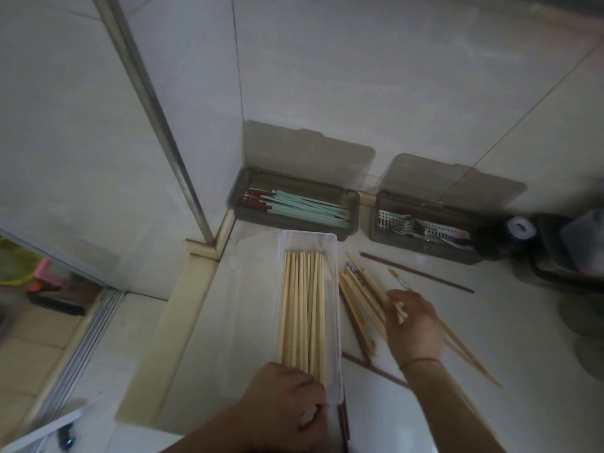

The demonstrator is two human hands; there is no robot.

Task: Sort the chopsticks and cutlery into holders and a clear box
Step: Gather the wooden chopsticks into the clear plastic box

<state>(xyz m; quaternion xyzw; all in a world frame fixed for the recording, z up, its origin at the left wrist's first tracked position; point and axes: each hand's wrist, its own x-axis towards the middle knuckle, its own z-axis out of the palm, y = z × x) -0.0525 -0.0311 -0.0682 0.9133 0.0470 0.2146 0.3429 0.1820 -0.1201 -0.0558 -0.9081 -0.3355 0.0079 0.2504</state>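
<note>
From the head camera, the clear box (309,243) lay lengthwise on the counter (490,338), filled with pale wooden chopsticks (304,308). The left hand (287,407) sat at the box's near end, fingers curled over the near tips of those chopsticks. Just right of the box, the right hand (413,325) rested on a loose pile of chopsticks (362,302), pinching a few of them. At the far wall stood two dark holders with lids up: the left holder (294,204) held mint-green chopsticks (310,207), the right holder (425,230) held metal cutlery (421,227). A dark chopstick (416,273) lay alone near the right holder.
</note>
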